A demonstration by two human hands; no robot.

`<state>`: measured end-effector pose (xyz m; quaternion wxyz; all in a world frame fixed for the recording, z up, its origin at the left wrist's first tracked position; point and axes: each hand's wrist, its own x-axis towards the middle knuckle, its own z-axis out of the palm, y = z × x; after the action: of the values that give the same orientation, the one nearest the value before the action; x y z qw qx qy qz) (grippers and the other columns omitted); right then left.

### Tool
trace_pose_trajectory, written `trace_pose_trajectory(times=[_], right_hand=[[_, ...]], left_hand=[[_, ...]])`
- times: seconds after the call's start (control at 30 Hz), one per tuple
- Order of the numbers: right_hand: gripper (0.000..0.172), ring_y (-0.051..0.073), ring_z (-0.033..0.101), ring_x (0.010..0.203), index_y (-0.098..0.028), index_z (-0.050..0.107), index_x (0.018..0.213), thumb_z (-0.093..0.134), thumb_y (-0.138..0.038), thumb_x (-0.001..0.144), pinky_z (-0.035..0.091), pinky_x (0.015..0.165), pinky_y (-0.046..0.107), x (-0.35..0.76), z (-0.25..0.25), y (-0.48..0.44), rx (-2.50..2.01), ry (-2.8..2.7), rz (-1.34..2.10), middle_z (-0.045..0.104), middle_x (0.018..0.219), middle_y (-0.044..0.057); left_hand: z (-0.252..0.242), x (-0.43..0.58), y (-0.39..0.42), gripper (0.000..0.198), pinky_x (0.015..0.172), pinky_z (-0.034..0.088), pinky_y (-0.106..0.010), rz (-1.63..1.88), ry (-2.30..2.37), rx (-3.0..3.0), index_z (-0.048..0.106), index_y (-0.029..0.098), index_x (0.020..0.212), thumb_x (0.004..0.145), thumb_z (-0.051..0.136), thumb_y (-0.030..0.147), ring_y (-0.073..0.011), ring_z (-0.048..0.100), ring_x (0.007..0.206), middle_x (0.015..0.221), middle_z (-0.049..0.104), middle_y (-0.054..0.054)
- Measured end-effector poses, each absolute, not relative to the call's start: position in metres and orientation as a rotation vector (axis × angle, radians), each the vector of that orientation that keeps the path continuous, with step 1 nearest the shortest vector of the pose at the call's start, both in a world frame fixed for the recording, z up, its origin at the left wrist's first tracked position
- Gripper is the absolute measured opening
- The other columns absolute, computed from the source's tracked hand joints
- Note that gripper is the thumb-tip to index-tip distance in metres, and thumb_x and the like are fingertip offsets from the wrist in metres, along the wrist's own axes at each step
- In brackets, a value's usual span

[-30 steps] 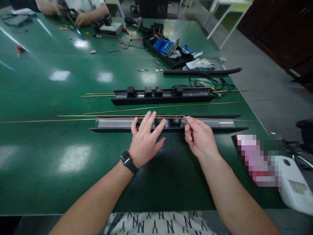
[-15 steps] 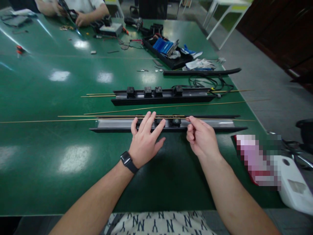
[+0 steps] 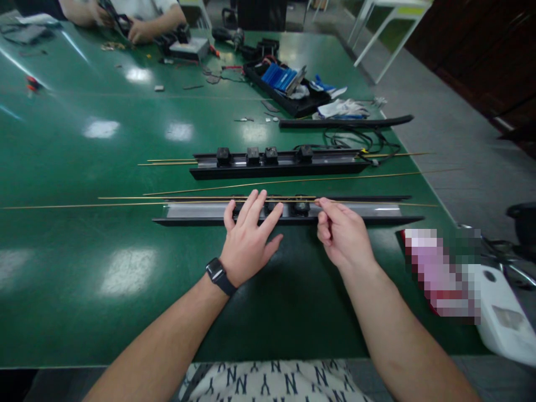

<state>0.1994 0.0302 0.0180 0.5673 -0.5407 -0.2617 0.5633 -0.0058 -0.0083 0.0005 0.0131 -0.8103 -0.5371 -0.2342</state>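
Note:
My left hand (image 3: pixel 250 241) lies with fingers spread over a long black channel rail (image 3: pixel 190 211) with a pale inner face. Its fingertips rest on or just above thin brass-coloured rods (image 3: pixel 125 198) running lengthwise along the rail; contact is unclear. To its right, my right hand (image 3: pixel 347 231) pinches a thin rod between thumb and forefinger, near the rail's far edge. Which of the two close rods it grips cannot be told. A black block (image 3: pixel 301 205) sits in the rail between my hands. Other blocks are partly hidden under my left fingers.
Behind lies a second rail (image 3: pixel 276 169) with several black blocks, rods and a cable (image 3: pixel 379 142). Farther back are a black tray (image 3: pixel 288 103), gloves (image 3: pixel 343 109) and a drill (image 3: pixel 228 36). Another person's hand (image 3: pixel 140 32) works at far left. A white device (image 3: pixel 502 312) lies right.
My right hand has shifted very slightly left along the rail, still pinching. My left hand stays in place.

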Motion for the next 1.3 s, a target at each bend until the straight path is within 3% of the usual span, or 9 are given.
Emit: trace_pose_trajectory(times=[0.47, 0.8, 1.3], right_hand=[[0.022, 0.005, 0.041, 0.033, -0.014, 0.074, 0.085, 0.084, -0.031, 0.078, 0.023, 0.027, 0.016, 0.2026, 0.0192, 0.0297, -1.271, -0.58, 1.276, 0.058, 0.055, -0.004], [0.03, 0.004, 0.041, 0.034, -0.014, 0.075, 0.093, 0.088, -0.034, 0.075, 0.023, 0.027, 0.015, 0.2017, 0.0193, 0.0299, -1.268, -0.615, 1.322, 0.059, 0.057, -0.005], [0.021, 0.005, 0.04, 0.033, -0.013, 0.074, 0.086, 0.084, -0.029, 0.076, 0.023, 0.027, 0.015, 0.205, 0.0217, 0.0322, -1.284, -0.559, 1.264, 0.057, 0.054, -0.005]], left_hand=[[0.002, -0.0051, -0.0081, 0.056, 0.126, 0.016, -0.064, -0.718, -1.673, -2.529, 0.056, 0.027, 0.15, 0.097, 0.067, 0.04, -0.0344, 0.034, 0.159, 0.168, 0.041, -0.019], [0.0014, -0.0055, -0.0085, 0.058, 0.126, 0.016, -0.064, -0.714, -1.678, -2.53, 0.056, 0.027, 0.151, 0.096, 0.069, 0.04, -0.0344, 0.034, 0.16, 0.169, 0.04, -0.018], [0.0002, -0.0054, -0.008, 0.059, 0.127, 0.015, -0.063, -0.726, -1.672, -2.518, 0.056, 0.028, 0.151, 0.096, 0.069, 0.04, -0.0345, 0.035, 0.159, 0.169, 0.041, -0.018]])
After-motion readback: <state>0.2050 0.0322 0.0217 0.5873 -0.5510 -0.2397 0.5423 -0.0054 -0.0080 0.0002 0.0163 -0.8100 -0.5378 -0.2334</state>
